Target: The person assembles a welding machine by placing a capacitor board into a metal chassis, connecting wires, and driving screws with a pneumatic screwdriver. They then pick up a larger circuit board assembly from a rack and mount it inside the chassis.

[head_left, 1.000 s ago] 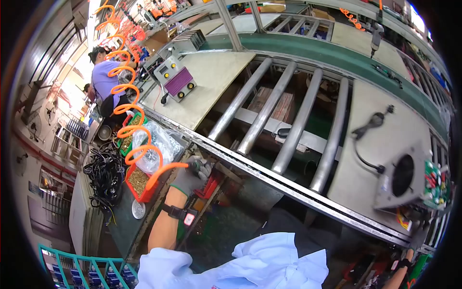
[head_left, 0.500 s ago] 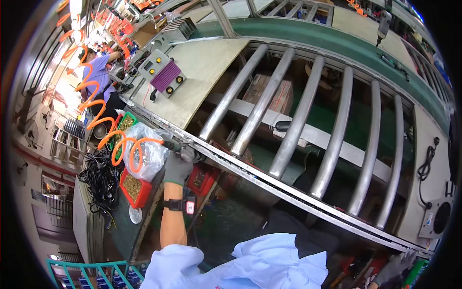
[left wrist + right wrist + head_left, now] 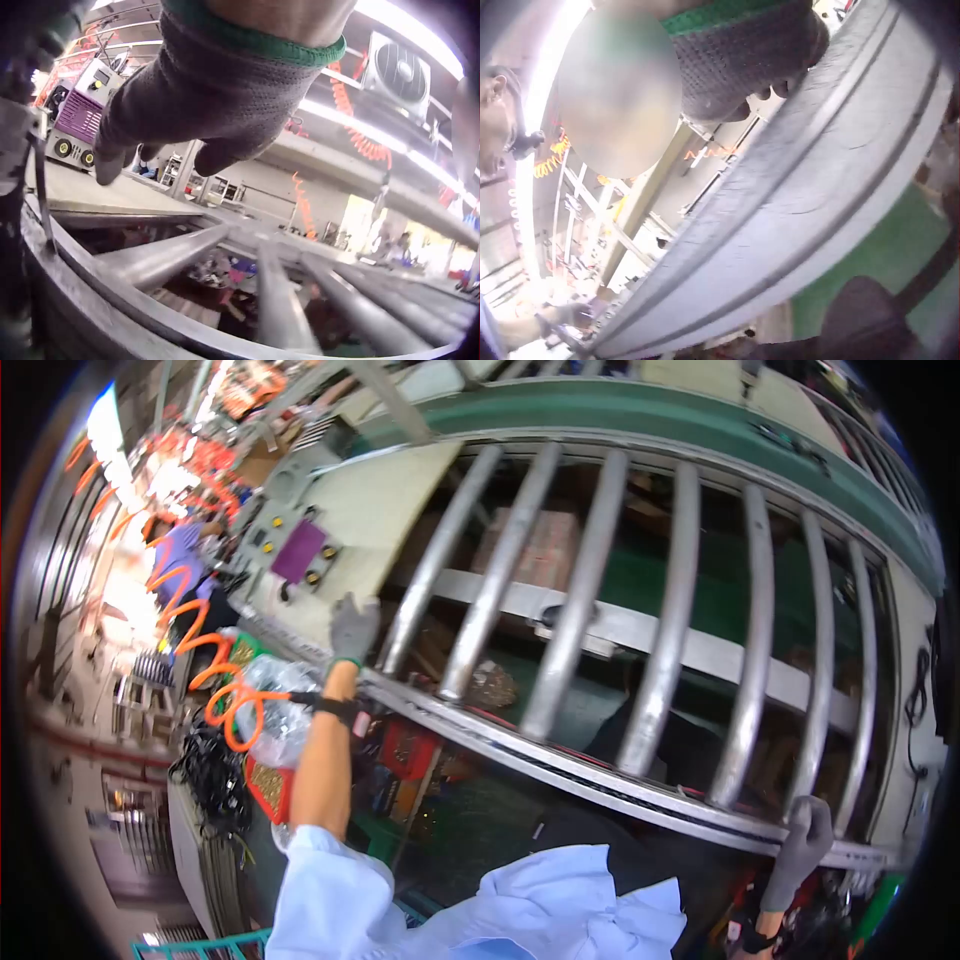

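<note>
My left hand (image 3: 354,628), in a grey glove with a green cuff, reaches to the near corner of a pale board (image 3: 385,490). Its fingers look extended in the head view, with nothing held. On that board stands a box-shaped electrical unit with a purple panel (image 3: 299,552), beyond my fingertips; it also shows in the left wrist view (image 3: 80,116). My right hand (image 3: 806,845), gloved the same way, rests at the metal front rail (image 3: 590,772) by a roller's end. In the right wrist view its fingers lie loosely over the rail, holding nothing visible.
Several steel rollers (image 3: 590,585) span the gap between the boards. An orange coiled hose (image 3: 232,725) hangs by my left forearm, near a plastic bag (image 3: 278,695), red bins (image 3: 408,750) and black cables (image 3: 212,780). Another person (image 3: 178,565) is at far left.
My left hand has let go of the hose-fed tool and moved forward to the left board. The right board with its fan unit has shifted right, exposing more rollers. My right hand has risen onto the rail.
</note>
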A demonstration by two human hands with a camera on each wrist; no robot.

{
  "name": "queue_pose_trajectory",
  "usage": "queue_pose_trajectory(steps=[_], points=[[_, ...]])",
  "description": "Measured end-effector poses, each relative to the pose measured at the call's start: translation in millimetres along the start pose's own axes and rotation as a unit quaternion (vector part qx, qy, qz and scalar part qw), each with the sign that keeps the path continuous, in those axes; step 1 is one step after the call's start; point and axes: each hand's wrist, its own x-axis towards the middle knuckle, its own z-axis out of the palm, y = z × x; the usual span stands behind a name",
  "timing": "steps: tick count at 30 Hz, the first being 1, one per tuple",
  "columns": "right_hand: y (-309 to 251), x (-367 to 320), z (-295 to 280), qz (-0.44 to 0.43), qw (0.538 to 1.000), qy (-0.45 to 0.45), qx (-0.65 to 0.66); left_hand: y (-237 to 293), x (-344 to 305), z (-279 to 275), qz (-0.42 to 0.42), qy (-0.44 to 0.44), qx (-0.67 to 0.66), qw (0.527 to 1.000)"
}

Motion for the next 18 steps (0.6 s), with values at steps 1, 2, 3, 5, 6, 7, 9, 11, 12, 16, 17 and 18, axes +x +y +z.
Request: queue_pose_trajectory(steps=[1,2,3,5,6,7,9,11,12,16,17,18], points=[[-41,-4,10,-0.029,0.999,0.037,0.009,-17,24,30,0.006,-0.008,0.055,0.998],[-88,-10,15,-0.034,0.997,0.033,0.055,-94,75,105,0.09,-0.016,0.153,0.984],[-127,-13,10,-0.059,0.998,0.011,-0.003,-43,65,63,0.186,-0.17,0.328,0.911],[-190,-11,18,-0.189,0.981,0.029,0.017,-24,60,70,0.072,-0.199,0.216,0.953],[-192,-6,15,-0.294,0.948,-0.012,0.123,-4,41,61,0.009,-0.161,0.179,0.97],[-201,0,13,-0.312,0.936,-0.067,0.146,10,27,50,-0.061,-0.119,0.148,0.98],[-219,10,7,-0.333,0.905,-0.18,0.193,18,17,47,-0.049,-0.114,0.16,0.979],[-223,11,24,-0.357,0.88,-0.17,0.263,28,6,39,-0.036,-0.086,0.173,0.98],[-224,11,26,-0.359,0.879,-0.177,0.262,43,-3,29,-0.036,-0.103,0.181,0.977],[-225,11,28,-0.362,0.871,-0.207,0.259,84,-39,15,0.009,-0.148,0.207,0.967],[-224,16,19,-0.356,0.876,-0.242,0.218,95,-48,11,0.025,-0.16,0.215,0.963],[-225,17,22,-0.373,0.865,-0.245,0.229,113,-61,1,0.041,-0.16,0.207,0.964]])
